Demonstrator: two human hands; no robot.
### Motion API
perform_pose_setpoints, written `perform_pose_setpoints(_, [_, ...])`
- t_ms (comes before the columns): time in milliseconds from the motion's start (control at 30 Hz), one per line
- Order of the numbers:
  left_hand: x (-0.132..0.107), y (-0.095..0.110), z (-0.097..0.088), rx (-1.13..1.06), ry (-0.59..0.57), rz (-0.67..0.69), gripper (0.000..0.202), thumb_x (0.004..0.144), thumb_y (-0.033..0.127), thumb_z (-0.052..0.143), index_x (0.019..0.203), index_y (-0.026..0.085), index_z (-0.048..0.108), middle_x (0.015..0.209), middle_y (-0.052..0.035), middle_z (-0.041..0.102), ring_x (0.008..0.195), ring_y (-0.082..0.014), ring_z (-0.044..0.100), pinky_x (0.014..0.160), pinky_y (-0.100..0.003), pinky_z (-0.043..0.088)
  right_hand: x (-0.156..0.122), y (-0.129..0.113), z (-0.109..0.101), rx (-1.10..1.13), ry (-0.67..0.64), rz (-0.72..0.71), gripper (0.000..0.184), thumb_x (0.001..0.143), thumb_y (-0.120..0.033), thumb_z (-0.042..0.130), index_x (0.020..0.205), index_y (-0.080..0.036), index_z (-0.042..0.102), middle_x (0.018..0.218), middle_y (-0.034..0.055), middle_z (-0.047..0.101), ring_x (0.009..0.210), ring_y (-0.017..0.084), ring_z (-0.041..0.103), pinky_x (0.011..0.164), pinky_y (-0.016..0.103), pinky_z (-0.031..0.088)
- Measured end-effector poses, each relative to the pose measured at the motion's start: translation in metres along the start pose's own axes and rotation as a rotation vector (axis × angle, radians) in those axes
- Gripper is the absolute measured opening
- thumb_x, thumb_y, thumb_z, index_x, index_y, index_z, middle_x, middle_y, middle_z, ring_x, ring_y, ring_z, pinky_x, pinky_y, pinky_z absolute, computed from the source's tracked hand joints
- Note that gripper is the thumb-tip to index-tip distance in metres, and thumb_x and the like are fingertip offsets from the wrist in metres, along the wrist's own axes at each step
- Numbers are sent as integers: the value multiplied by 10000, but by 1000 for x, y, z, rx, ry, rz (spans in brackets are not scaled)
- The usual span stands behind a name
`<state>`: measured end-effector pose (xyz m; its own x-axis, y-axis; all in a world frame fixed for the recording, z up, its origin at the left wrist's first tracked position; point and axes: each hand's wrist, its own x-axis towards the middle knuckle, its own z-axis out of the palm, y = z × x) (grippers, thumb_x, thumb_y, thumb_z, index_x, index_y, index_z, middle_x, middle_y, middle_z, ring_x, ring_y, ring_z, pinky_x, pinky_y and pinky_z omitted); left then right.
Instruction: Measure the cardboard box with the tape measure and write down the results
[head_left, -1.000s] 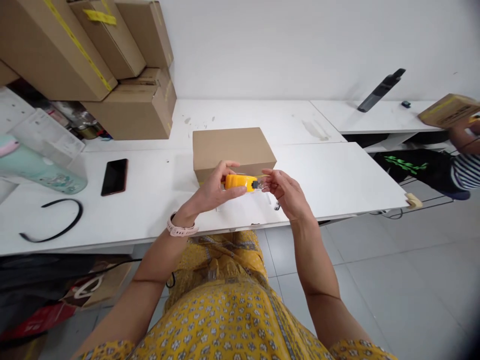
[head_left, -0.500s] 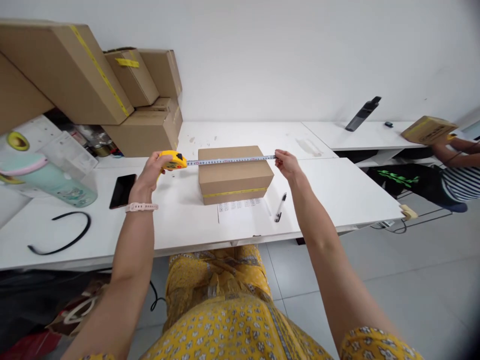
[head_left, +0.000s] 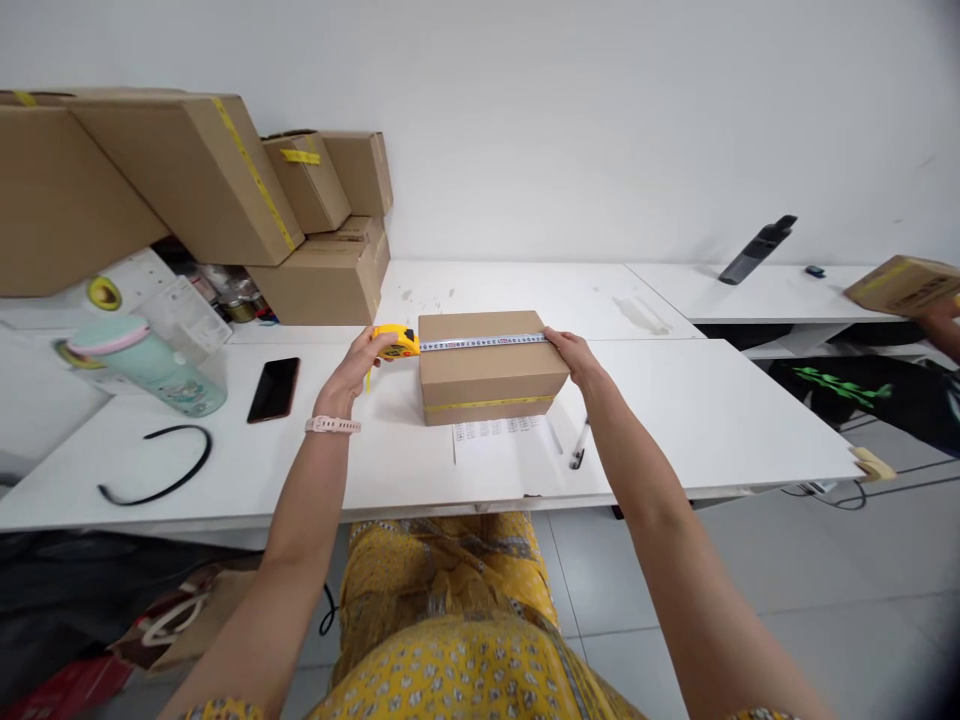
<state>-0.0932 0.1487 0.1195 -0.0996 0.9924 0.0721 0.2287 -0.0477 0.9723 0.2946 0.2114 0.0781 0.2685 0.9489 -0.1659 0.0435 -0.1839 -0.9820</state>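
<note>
A brown cardboard box (head_left: pixel 491 378) with a yellow strip along its front side lies on the white table. My left hand (head_left: pixel 358 362) is closed around the yellow case of a tape measure (head_left: pixel 397 342), just left of the box. The tape's pale blade (head_left: pixel 480 343) stretches across the box top from left to right. At the box's right top edge, my right hand (head_left: pixel 571 352) pinches the blade's end, its fingers touching the cardboard. A printed sheet (head_left: pixel 502 442) sticks out from under the front of the box, and a pen (head_left: pixel 578 448) lies to its right.
Stacked cardboard boxes (head_left: pixel 322 280) stand at the back left. A phone (head_left: pixel 274 390), a mint tumbler (head_left: pixel 161 370) and a black headband (head_left: pixel 191 470) are on the table's left. Rightward are a dark bottle (head_left: pixel 757 250) and another person's hand (head_left: pixel 943 320) at a box (head_left: pixel 900 285).
My right hand has come in from beyond the box to its right top edge. The tape case has moved close to the left edge, so less blade shows. The view has shifted slightly.
</note>
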Motion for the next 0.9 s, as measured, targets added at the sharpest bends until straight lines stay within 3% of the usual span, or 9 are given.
perform_pose_setpoints(233, [-4, 12, -1, 36, -30, 14, 399, 743, 524, 675, 911, 163, 708, 925, -74, 744, 735, -172, 583, 664, -303, 390, -5, -4, 0, -179, 57, -82, 399, 759, -504, 819, 637, -189, 607, 640, 22, 634, 597, 135, 516, 538, 282, 382])
perform_pose_setpoints(367, [-41, 34, -1, 93, -105, 103, 499, 746, 499, 751, 1138, 192, 717, 1085, -86, 745, 939, -232, 643, 753, -334, 486, -6, -20, -9, -177, 133, -257, 398, 802, -476, 782, 604, -193, 585, 603, 3, 594, 613, 121, 480, 604, 286, 394])
perform_pose_setpoints(433, [-75, 36, 12, 83, -250, 102, 642, 723, 461, 808, 1300, 226, 652, 1181, -87, 714, 975, -236, 654, 765, -345, 530, -7, -30, -13, -86, 131, -355, 366, 839, -498, 730, 665, -194, 622, 692, 16, 645, 682, 130, 527, 673, 287, 434])
perform_pose_setpoints(500, [-115, 27, 39, 5, -546, 35, 700, 741, 435, 813, 1378, 251, 586, 1177, -86, 690, 884, -210, 664, 677, -324, 550, -11, -40, -11, -60, 70, -436, 333, 850, -508, 704, 740, -196, 668, 790, 27, 688, 768, 144, 573, 761, 298, 465])
perform_pose_setpoints(533, [-134, 20, 56, -74, -707, -51, 729, 751, 431, 817, 1404, 255, 544, 1164, -86, 676, 843, -197, 668, 642, -315, 556, -14, -44, -7, -92, 15, -459, 321, 845, -505, 707, 764, -195, 686, 821, 31, 699, 803, 153, 588, 801, 307, 474])
perform_pose_setpoints(600, [-168, 7, 95, -305, -838, -232, 750, 713, 428, 866, 1341, 230, 505, 1111, -65, 649, 778, -167, 678, 651, -305, 570, -20, -51, 5, -212, -120, -463, 305, 826, -491, 725, 783, -189, 705, 859, 42, 711, 846, 177, 606, 844, 330, 483])
perform_pose_setpoints(667, [-187, 4, 129, -533, -829, -353, 681, 704, 447, 873, 1209, 216, 479, 1047, -42, 632, 728, -149, 676, 646, -298, 573, -24, -57, 21, -334, -228, -443, 299, 823, -483, 727, 795, -186, 706, 908, 60, 721, 864, 199, 615, 834, 344, 495])
perform_pose_setpoints(733, [-188, 13, 149, -654, -740, -393, 660, 693, 460, 882, 1136, 224, 455, 1039, -32, 615, 712, -162, 696, 635, -315, 588, -24, -64, 36, -405, -256, -408, 301, 834, -493, 715, 851, -192, 699, 975, 80, 728, 867, 214, 621, 801, 355, 506])
perform_pose_setpoints(900, [-144, 53, 157, -664, -609, -272, 582, 720, 603, 815, 1014, 167, 567, 958, -41, 615, 691, -186, 722, 639, -345, 625, -4, -82, 60, -520, -162, -309, 378, 851, -556, 698, 991, -206, 665, 1022, 114, 718, 876, 239, 624, 779, 383, 505])
